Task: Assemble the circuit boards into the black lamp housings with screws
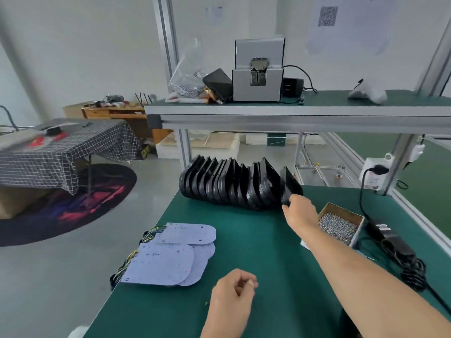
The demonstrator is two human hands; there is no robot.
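Nearest the camera, the left hand (231, 297) hovers over the green bench mat (256, 240) with its fingers loosely curled and nothing in them. To its left, at the mat's left edge, lies a stack of pale lilac rounded circuit boards (170, 254), overlapping flat, with yellow and black wire bundles (133, 258) trailing off their left ends.

The right hand (301, 209) reaches forward across the mat; its fingers pinch the lower edge of the rightmost black plastic lamp housing (290, 184), which stands tilted at the right end of a row of black lamp housings (229, 182) set on edge along the far side of the mat.

Just right of that hand sits an open cardboard box of silver screws (339, 226). Beyond it lies a black power adapter with coiled cable (395, 245).

On the upper shelf stands a grey metal screw feeder unit (257, 76).
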